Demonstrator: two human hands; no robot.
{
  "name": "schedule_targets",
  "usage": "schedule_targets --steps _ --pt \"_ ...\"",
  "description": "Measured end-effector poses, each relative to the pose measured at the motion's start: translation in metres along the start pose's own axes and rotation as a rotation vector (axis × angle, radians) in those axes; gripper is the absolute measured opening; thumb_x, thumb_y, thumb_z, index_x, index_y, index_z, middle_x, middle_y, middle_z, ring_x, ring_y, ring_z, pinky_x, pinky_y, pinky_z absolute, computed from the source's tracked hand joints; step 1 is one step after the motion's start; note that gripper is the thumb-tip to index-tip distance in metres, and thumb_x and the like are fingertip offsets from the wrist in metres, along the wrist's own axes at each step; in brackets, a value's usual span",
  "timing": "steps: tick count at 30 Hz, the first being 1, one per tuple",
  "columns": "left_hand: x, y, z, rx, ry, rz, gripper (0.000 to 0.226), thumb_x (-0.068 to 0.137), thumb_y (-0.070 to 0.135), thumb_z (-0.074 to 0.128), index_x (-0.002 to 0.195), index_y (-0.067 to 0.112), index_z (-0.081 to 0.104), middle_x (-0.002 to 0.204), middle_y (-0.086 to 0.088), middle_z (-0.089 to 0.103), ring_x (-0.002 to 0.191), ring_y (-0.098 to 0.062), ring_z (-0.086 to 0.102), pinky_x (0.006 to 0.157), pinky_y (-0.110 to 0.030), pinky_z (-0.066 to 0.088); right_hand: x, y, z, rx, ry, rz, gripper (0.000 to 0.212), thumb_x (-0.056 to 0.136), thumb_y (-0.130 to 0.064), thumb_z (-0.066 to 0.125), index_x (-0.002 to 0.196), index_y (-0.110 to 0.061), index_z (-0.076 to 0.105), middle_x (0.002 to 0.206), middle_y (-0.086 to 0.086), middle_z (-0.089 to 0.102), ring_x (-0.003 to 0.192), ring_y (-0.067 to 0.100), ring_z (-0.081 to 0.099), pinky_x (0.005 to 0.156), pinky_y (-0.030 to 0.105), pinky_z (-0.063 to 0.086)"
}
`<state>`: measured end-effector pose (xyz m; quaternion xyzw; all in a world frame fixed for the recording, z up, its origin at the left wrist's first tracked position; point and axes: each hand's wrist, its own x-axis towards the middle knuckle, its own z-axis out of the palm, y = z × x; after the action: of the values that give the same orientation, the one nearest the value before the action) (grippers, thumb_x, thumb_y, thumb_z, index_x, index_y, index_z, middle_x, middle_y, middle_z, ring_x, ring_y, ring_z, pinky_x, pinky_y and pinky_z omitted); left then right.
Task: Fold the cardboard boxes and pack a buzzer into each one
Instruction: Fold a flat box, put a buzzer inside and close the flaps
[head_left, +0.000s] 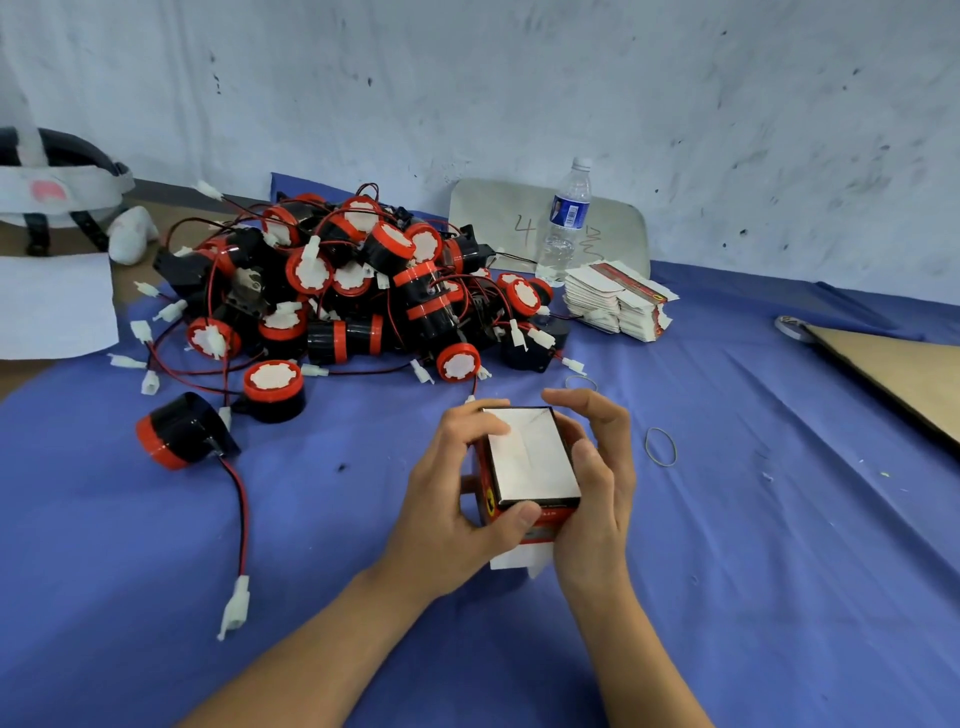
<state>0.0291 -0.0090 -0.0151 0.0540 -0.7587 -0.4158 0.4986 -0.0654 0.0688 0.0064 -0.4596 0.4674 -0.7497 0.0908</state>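
- Where the two hands meet near the middle of the blue tablecloth (727, 571), a small cardboard box (530, 457) is held between them, its white panel facing up and its red-and-black printed sides below.
- The left hand (462, 499) is curled round the box's left side, thumb pressed on the near edge and fingertips over the far left corner.
- The right hand (597, 478) wraps the right side, fingers bent over the far edge.
- White flaps hang out beneath the box's near end; whether they touch the cloth cannot be told.
- Behind the hands lies a tangled pile of buzzers (353, 291), black bodies with red rims, red-and-black wires and white plugs.
- One loose buzzer (182, 431) lies on its side to the left, its wire trailing toward the viewer to a white connector (236, 605).
- A stack of flat unfolded boxes (618, 301) sits just right of the pile, with a water bottle (563, 223) upright behind it.
- A rubber band (661, 446) lies just right of the right hand.
- A brown cardboard sheet (904, 374) lies at the far right.
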Motion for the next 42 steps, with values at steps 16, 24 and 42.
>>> schedule_targets --steps 16,24,42 --pt "0.033 0.001 -0.100 0.745 0.088 -0.297 0.039 0.081 0.011 0.047 0.116 0.015 0.063 0.138 -0.007 0.049 0.133 -0.027 0.036 0.110 -0.038 0.026 0.019 0.005 -0.024 0.484 0.291 0.872 0.058 0.083 -0.075 0.040 0.094 -0.027 0.072 0.092 0.002 0.073 0.081 0.025 0.070 0.061 0.036 0.053" --pt "0.033 -0.029 -0.229 1.068 -0.634 -0.707 0.044 0.076 0.004 0.072 0.098 0.040 0.062 0.120 -0.002 0.054 0.109 -0.024 0.057 0.088 -0.032 0.044 0.023 0.005 -0.027 0.489 0.239 0.900 0.064 0.078 -0.081 0.039 0.073 -0.030 0.077 0.086 -0.002 0.074 0.071 0.016 0.070 0.064 0.030 0.045" --pt "0.042 -0.006 -0.029 -0.332 0.217 -0.564 0.039 0.084 0.051 0.053 0.093 0.014 0.058 0.057 -0.003 0.064 0.037 -0.016 0.052 0.037 -0.022 0.041 0.019 0.009 -0.024 0.074 0.190 0.648 0.021 0.091 -0.032 0.064 0.109 -0.023 0.063 0.115 0.006 0.063 0.076 0.024 0.069 0.061 0.027 0.054"
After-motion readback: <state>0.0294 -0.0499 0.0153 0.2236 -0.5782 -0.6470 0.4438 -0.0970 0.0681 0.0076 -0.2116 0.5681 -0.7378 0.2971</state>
